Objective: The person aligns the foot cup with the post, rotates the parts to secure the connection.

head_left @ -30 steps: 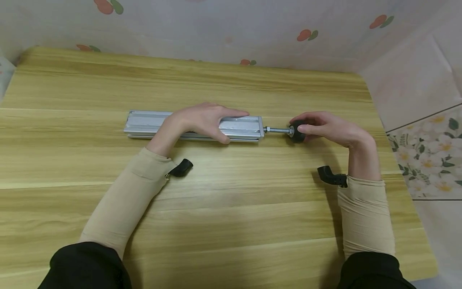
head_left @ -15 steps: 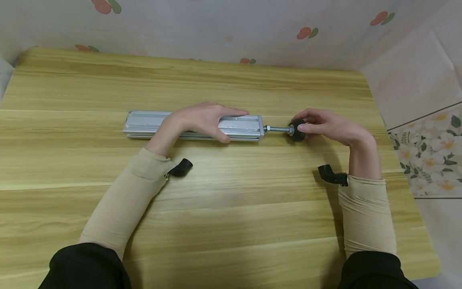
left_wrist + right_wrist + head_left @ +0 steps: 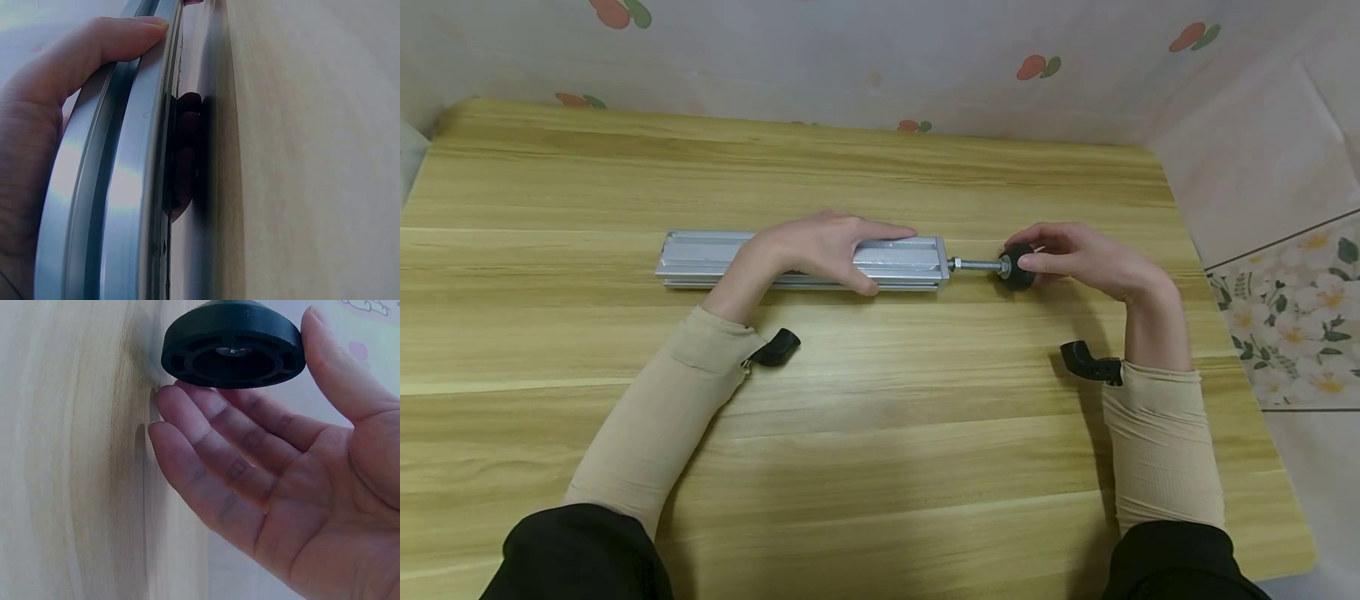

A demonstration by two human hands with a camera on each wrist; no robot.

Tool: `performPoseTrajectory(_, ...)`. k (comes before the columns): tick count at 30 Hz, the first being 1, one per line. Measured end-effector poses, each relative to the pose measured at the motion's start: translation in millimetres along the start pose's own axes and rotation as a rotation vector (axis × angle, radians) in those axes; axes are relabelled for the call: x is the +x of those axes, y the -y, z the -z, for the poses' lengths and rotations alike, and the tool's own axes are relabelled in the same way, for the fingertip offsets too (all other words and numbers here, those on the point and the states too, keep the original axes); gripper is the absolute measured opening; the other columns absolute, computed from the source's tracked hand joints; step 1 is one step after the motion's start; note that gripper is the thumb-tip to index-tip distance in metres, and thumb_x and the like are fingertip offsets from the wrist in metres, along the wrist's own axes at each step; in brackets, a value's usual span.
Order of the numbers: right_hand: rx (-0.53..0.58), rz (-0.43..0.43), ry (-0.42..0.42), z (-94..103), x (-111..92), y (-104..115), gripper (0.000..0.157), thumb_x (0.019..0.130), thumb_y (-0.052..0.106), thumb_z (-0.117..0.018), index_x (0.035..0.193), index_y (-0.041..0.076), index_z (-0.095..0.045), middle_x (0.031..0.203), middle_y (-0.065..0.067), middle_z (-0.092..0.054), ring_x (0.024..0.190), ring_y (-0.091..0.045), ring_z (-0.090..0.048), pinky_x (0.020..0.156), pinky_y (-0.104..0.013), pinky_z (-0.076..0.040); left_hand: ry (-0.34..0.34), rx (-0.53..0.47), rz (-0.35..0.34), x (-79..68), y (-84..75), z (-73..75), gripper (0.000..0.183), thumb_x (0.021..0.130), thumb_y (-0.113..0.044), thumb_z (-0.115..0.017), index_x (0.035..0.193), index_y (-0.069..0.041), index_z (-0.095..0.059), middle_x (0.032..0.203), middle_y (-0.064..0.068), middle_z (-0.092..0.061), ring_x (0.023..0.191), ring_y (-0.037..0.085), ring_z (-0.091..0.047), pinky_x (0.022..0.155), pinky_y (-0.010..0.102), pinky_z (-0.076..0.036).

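A silver aluminium profile (image 3: pixel 902 260) lies lengthwise across the table in the head view. My left hand (image 3: pixel 820 250) grips its middle from above, thumb along the near side and fingers over the far side. In the left wrist view the thumb presses the grooved profile (image 3: pixel 122 194), and dark fingertips show past its lower edge. From the profile's right end sticks a threaded rod (image 3: pixel 979 266) with a nut, ending in a round black levelling foot (image 3: pixel 1017 273). My right hand (image 3: pixel 1082 260) pinches that foot by its rim; the right wrist view shows the foot's hollow underside (image 3: pixel 228 359).
The wood-grain table (image 3: pixel 887 433) reaches a patterned wall covering (image 3: pixel 850 67) at the back and a flowered panel (image 3: pixel 1300 325) on the right. Black wrist mounts (image 3: pixel 777 348) stick out from both beige sleeves.
My right hand has shifted slightly away from me, fingers still on the black levelling foot. The left hand and the profile stay in place.
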State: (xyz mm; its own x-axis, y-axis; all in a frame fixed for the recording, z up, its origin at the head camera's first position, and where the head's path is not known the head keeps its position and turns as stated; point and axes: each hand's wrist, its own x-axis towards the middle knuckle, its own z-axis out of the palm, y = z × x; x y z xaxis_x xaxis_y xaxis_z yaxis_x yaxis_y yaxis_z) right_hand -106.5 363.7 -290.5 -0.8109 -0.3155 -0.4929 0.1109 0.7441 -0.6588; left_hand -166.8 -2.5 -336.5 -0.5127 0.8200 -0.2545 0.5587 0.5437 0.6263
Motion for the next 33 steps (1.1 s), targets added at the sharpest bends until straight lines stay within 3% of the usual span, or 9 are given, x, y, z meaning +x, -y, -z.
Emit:
performPoseTrajectory(3, -0.005, 0.020, -0.002, 1.0, -0.9, -0.4, 0.050, 0.102, 0.021, -0.063, 0.148, 0.008, -0.050, 0.147, -0.008, -0.052, 0.116, -0.004, -0.058, 0.091, -0.018, -0.051, 0.005, -0.002, 0.003, -0.1, 0.2, 0.1, 0.089, 0.080, -0.041, -0.072, 0.159, -0.046, -0.031, 0.134, -0.009, -0.059, 0.092, 0.019, -0.051, 0.095, 0.037, -0.042)
performPoseTrajectory(6, -0.033, 0.034, -0.002, 1.9, -1.0, -0.3, 0.059, 0.095, 0.014, -0.073, 0.149, 0.010, -0.048, 0.149, -0.006, -0.051, 0.123, -0.012, -0.056, 0.090, -0.016, -0.050, 0.004, -0.002, 0.006, -0.6, 0.9, 0.5, 0.089, 0.081, -0.041, -0.071, 0.160, -0.045, -0.031, 0.137, -0.010, -0.057, 0.100, 0.019, -0.051, 0.098, 0.038, -0.041)
performPoseTrajectory(10, -0.046, 0.058, 0.024, 1.3, 2.2, 1.2, 0.073, 0.086, 0.007, -0.081, 0.149, 0.009, -0.044, 0.149, -0.008, -0.046, 0.129, -0.030, -0.055, 0.090, -0.016, -0.050, 0.003, -0.007, 0.008, -0.9, 1.3, 1.2, 0.089, 0.081, -0.041, -0.071, 0.160, -0.045, -0.031, 0.134, -0.010, -0.058, 0.099, 0.018, -0.051, 0.096, 0.037, -0.042)
performPoseTrajectory(13, -0.047, 0.065, 0.033, 0.1, 4.8, 1.8, 0.075, 0.083, 0.006, -0.083, 0.146, 0.007, -0.042, 0.148, -0.010, -0.045, 0.129, -0.035, -0.054, 0.089, -0.016, -0.051, 0.007, -0.011, 0.010, -1.1, 1.3, 1.7, 0.089, 0.081, -0.041, -0.071, 0.160, -0.046, -0.031, 0.124, -0.006, -0.062, 0.090, 0.018, -0.050, 0.092, 0.037, -0.042)
performPoseTrajectory(16, -0.053, 0.057, 0.025, -0.8, 6.3, 1.3, 0.072, 0.083, 0.006, -0.084, 0.142, 0.006, -0.043, 0.144, -0.010, -0.047, 0.125, -0.030, -0.057, 0.087, -0.017, -0.052, 0.005, -0.011, 0.012, -0.7, 1.0, 2.2, 0.088, 0.081, -0.042, -0.071, 0.160, -0.045, -0.031, 0.125, -0.006, -0.062, 0.090, 0.018, -0.050, 0.093, 0.036, -0.042)
performPoseTrajectory(21, -0.043, 0.052, 0.003, 0.3, 6.8, -0.6, 0.065, 0.083, 0.004, -0.083, 0.136, 0.004, -0.045, 0.138, -0.009, -0.051, 0.114, -0.016, -0.060, 0.086, -0.019, -0.054, 0.001, -0.010, 0.006, 0.1, 0.4, 2.5, 0.087, 0.082, -0.042, -0.071, 0.160, -0.043, -0.032, 0.150, -0.011, -0.053, 0.107, 0.018, -0.051, 0.101, 0.038, -0.043)
performPoseTrajectory(26, -0.063, 0.081, -0.005, 3.1, 4.0, -3.6, 0.059, 0.086, 0.005, -0.080, 0.136, 0.003, -0.050, 0.138, -0.011, -0.053, 0.110, -0.008, -0.060, 0.086, -0.017, -0.053, 0.005, -0.010, 0.001, 2.7, -0.5, 3.2, 0.086, 0.082, -0.042, -0.070, 0.160, -0.043, -0.032, 0.154, -0.012, -0.050, 0.109, 0.018, -0.051, 0.101, 0.038, -0.043)
performPoseTrajectory(33, -0.122, 0.099, -0.002, 6.0, -0.9, -10.4, 0.055, 0.094, 0.010, -0.073, 0.146, 0.011, -0.056, 0.124, -0.007, -0.062, 0.104, -0.011, -0.057, 0.083, -0.019, -0.047, 0.019, 0.008, -0.011, 6.6, -1.4, 3.6, 0.087, 0.083, -0.042, -0.070, 0.161, -0.042, -0.031, 0.162, -0.011, -0.043, 0.119, 0.017, -0.051, 0.110, 0.042, -0.042)
